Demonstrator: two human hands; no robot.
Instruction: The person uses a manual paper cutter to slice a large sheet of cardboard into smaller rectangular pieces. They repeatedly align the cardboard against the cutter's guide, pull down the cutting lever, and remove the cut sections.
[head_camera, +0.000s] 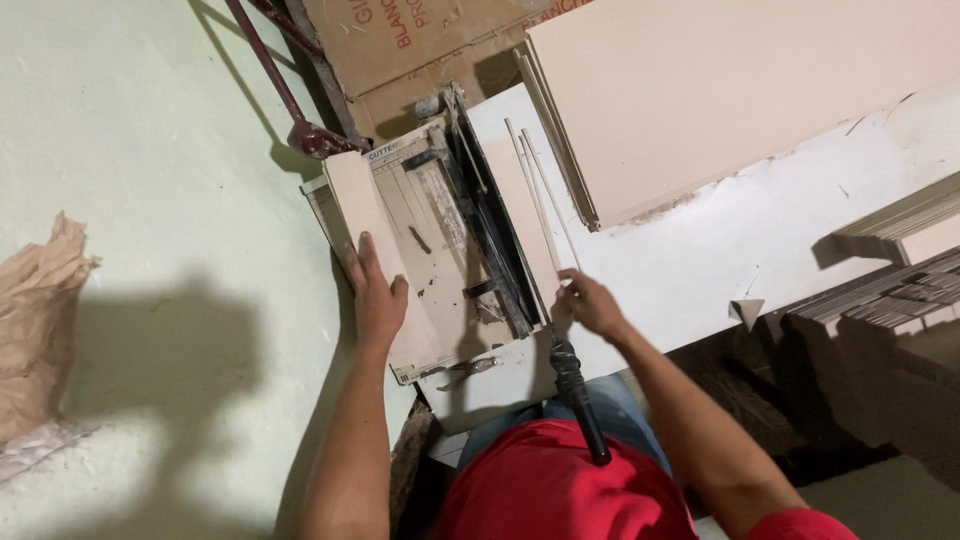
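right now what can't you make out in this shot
- Head view: the right hand covers the near ends of the thin strips; whether it pinches them cannot be told.
- The left hand lies flat on the tile, hiding the part beneath it.
- The cutter handle hides its own join to the tile cutter.
- The stacked tiles are cut off by the top edge.

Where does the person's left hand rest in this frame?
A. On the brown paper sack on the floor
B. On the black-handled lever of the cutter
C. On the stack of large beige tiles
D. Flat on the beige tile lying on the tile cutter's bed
D: the left hand lies flat on the beige tile on the manual tile cutter, while the right hand pinches thin cut strips.
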